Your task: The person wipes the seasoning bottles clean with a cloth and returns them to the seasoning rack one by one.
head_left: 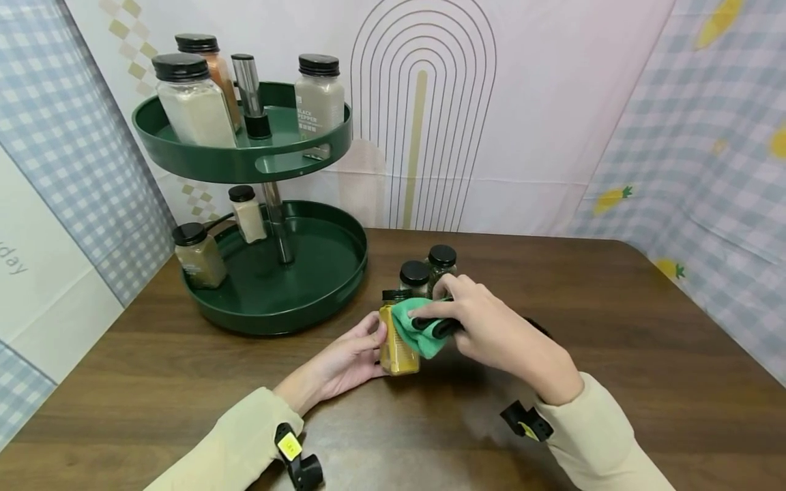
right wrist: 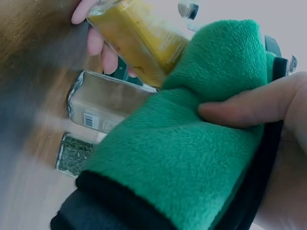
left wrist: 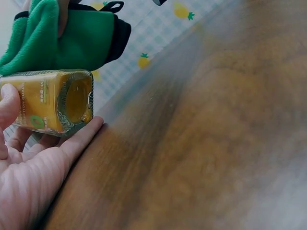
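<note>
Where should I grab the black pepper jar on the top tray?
I'd set the grip around the black pepper jar's flat-sided body, just under its black cap, coming from the right: it looks upright, the raised tray rim guards its base, and the metal post stands left.

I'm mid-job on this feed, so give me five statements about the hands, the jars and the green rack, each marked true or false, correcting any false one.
1. The left hand grips a clear, square-sided jar of yellow powder. True.
2. That jar's lid is off. False: its black lid is on.
3. The right hand holds a green plush cloth with black edging against that jar. True.
4. The lower tier of the round, two-tier green rack holds two small black-lidded jars. True.
5. The rack's upper tier holds just one jar. False: the upper tier holds three black-lidded jars.
</note>
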### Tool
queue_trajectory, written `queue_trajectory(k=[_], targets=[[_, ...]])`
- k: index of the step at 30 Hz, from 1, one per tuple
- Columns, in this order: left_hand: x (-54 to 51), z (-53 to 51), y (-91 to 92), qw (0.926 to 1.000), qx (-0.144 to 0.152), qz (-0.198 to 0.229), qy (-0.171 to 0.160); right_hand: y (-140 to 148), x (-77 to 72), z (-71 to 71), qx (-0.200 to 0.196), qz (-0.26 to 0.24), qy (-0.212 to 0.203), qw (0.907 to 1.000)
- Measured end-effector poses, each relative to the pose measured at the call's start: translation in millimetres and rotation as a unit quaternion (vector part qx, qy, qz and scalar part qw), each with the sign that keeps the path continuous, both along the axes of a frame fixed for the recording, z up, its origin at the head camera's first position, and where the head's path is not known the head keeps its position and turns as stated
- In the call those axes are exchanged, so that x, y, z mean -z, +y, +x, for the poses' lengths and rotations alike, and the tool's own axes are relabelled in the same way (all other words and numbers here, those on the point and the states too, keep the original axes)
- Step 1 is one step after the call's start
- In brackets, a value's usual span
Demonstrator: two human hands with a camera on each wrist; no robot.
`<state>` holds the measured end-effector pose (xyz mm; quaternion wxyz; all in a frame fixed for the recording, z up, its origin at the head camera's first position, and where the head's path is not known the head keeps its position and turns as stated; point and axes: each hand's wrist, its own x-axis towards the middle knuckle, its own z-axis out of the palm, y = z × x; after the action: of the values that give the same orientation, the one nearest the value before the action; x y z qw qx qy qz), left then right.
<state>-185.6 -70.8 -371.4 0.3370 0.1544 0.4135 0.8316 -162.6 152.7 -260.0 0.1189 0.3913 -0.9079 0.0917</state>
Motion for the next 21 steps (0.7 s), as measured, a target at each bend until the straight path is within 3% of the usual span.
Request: queue_trajectory(k=[6, 13, 19, 21], targets=[[-0.3, -0.6, 0.2, 0.9999, -0.003, -0.003, -0.010, -1.6, -2.8, 5.4, -0.006, 0.055, -0.079, 0.9954], [-2.3, -1.6, -1.2, 0.9996, 0.004, -0.023, -0.016, -3.4, -1.4, 8.7, -0.037, 0.075, -0.134, 0.9875], [-2.5, -2.3, -1.6, 0.9993, 0.017, -0.019, -0.027, -4.3, -4.3, 10.7, -0.039, 0.108, -0.219, 0.9689], [-3.2, -2.2, -1.1, 0.9994, 0.018, -0.020, -0.024, -2.1, -6.6, 10.0, -0.052, 0.103, -0.227, 0.9671]])
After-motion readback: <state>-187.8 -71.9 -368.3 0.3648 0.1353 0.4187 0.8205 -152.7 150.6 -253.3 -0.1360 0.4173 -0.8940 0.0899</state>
